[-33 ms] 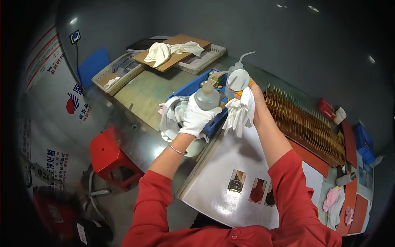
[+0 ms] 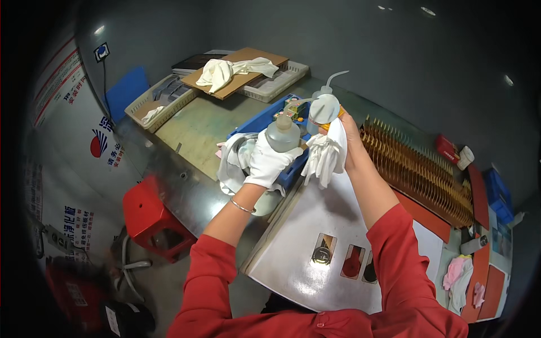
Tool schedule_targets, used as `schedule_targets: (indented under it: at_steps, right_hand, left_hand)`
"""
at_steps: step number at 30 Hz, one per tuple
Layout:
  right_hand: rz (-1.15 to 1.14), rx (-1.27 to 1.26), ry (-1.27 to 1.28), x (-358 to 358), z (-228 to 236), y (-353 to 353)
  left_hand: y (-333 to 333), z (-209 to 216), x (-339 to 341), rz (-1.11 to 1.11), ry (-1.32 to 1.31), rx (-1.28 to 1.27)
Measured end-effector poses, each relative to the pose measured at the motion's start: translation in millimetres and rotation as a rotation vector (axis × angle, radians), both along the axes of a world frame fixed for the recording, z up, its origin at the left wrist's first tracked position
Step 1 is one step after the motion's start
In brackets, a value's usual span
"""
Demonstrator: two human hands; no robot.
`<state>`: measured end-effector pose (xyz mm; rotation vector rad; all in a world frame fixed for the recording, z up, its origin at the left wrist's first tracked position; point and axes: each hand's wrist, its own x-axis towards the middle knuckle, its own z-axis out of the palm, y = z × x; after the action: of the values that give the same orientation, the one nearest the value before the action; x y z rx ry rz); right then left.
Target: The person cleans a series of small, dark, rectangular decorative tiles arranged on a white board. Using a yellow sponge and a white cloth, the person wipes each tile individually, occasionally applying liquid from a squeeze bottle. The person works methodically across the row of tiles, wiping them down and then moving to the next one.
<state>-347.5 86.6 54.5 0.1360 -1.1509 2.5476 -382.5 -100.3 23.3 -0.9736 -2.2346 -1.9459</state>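
My left hand point(image 2: 265, 163), in a white glove, is wrapped round a translucent squeeze bottle point(image 2: 283, 135). The bottle's bent spout reaches right, up against a round white cloth-covered patch point(image 2: 325, 109). My bare right hand point(image 2: 350, 135) grips a white cloth point(image 2: 326, 155) that hangs down below it. Something orange-yellow point(image 2: 341, 111) shows by its fingers; its kind is hidden. Right behind the cloth, a second spouted bottle point(image 2: 327, 89) stands partly covered. Between and behind both hands is a blue tray point(image 2: 248, 125) with small boxes in it.
Grey-white rags point(image 2: 232, 163) hang at the tray's left. Three small plates point(image 2: 323, 249) lie on the white board point(image 2: 293, 265). At right stands a rack of several brown plates point(image 2: 417, 169). Cardboard point(image 2: 248, 56) rests on crates behind; a red stool point(image 2: 149, 205) is at left.
The hanging end of the white cloth has swung slightly left. Both hands keep their grip and stay in nearly the same place.
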Motion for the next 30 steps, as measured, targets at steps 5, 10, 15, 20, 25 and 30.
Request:
schedule_targets:
  at_steps: [5,10,15,20,25,30]
  right_hand:
    - [0.127,0.055,0.048,-12,-3,4]
    - [0.254,0.022,0.079,-10,7,4]
    - [0.09,-0.007,0.018,-3,18,-13]
    - [0.34,-0.068,0.054,-14,7,9]
    - [0.151,-0.168,-0.031,23,27,-13]
    - [0.036,-0.034,-0.043,182,8,27]
  left_hand:
    - [4,-37,-25,0.025,0.039,0.1]
    - [4,-35,-24,0.063,0.042,0.045]
    - [1,-36,-26,0.039,0.005,0.063]
    - [1,-27,-17,0.038,-0.008,0.058]
    - [-7,-25,-18,0.097,0.09,-0.033]
    - [13,-13,48,0.099,0.37,0.262]
